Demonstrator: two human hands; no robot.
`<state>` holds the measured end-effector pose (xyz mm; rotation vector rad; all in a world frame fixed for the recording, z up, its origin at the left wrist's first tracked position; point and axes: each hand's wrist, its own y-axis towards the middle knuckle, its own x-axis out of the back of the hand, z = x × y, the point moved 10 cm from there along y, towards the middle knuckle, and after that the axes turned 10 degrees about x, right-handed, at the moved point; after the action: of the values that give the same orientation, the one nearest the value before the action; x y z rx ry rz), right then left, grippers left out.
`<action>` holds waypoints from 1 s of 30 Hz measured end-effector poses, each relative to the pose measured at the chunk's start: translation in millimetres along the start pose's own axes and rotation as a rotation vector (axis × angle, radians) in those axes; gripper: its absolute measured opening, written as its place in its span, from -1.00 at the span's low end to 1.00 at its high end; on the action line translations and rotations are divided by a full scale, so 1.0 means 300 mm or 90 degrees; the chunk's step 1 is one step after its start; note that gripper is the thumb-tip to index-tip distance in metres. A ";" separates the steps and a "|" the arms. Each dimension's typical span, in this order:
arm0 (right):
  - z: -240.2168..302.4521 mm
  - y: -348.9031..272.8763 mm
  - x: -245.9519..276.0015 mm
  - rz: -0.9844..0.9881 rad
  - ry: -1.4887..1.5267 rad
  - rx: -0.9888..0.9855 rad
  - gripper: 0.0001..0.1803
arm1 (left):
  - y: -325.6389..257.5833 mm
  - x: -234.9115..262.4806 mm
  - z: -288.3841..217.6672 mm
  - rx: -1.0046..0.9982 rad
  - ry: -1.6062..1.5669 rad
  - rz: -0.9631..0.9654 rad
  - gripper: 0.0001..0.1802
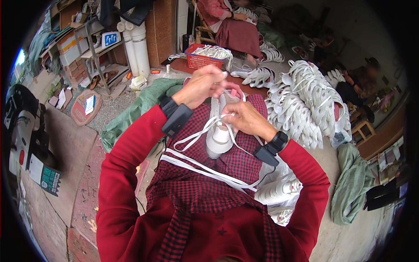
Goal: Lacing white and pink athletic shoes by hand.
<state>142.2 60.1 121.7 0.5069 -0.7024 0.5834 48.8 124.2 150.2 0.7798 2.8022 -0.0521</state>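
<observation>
A white sneaker [219,136] with pink lining rests on my lap, on a red-and-black checked apron [192,153]. My right hand [248,117] is closed at the sneaker's side, its thumb and fingers pinching a white shoelace [192,138] that loops out to the left. My left hand [201,88] is raised just beyond the sneaker, slightly blurred, its fingers curled together; whatever they hold cannot be made out. More white laces [205,171] lie across my lap below the sneaker. Black devices are strapped to both wrists.
A red basket [198,60] of white laces stands ahead, near a seated person [238,32]. Strung white shoe parts [305,100] are piled at the right, with more in clear plastic [281,187] by my right side. Green sacks [351,183] lie right and left. A shelf [98,52] stands far left.
</observation>
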 end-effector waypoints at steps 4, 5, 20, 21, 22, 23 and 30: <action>-0.107 -0.078 0.026 -0.049 0.111 -0.133 -0.84 | 0.019 0.268 0.214 0.052 -0.096 -0.139 -0.93; -0.124 -0.100 0.084 -0.098 0.026 -0.023 -0.84 | 0.011 0.334 0.252 0.073 -0.107 -0.186 -0.94; -0.434 -0.633 0.639 -0.364 -0.383 -0.190 -0.79 | -0.261 1.298 0.202 -0.146 -0.031 -0.570 -0.75; -0.363 -0.581 0.575 -0.352 -0.537 -0.084 -0.73 | -0.186 1.114 0.134 -0.189 0.088 -0.525 -0.71; -0.271 -0.476 0.500 -0.342 -0.448 -0.061 -0.71 | -0.183 0.944 0.086 -0.229 0.212 -0.497 -0.66; -0.162 -0.369 0.425 -0.329 -0.357 -0.033 -0.68 | -0.180 0.821 0.064 -0.257 0.306 -0.451 -0.66; 0.058 -0.149 0.037 -0.101 -0.309 0.227 -0.64 | -0.194 0.015 0.092 -0.174 0.631 0.024 -0.77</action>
<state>170.2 20.5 130.8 1.0487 -1.0119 0.4383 20.9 73.9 120.6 0.9684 3.5356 0.9503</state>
